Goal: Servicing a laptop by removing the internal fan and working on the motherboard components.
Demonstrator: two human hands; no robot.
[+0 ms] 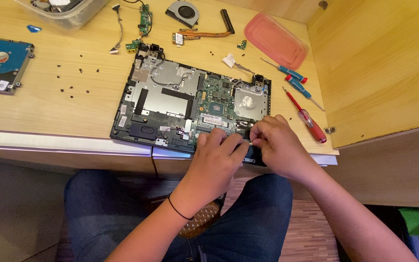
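The opened laptop base (pixel 190 104) lies on the wooden desk (pixel 49 102), at its front edge. The left hand (pixel 217 155) and right hand (pixel 275 145) pinch a small part (pixel 248 143) at the near edge; removal seems in hand, and the next pull calls for care.

1. Opened laptop chassis (pixel 170 104) on wooden desk (pixel 49 102) — green mainboard (pixel 214 104) exposed.
2. Left hand (pixel 217 157) and right hand (pixel 275 145) pressed together at near right corner, fingers pinching a small part — too small to identify.
3. Red-handled screwdriver (pixel 309 121) just right of chassis; two blue ones (pixel 294 80) beyond.
4. Hard drive (pixel 1 63) far left; cooling fan (pixel 183 12) at rear.
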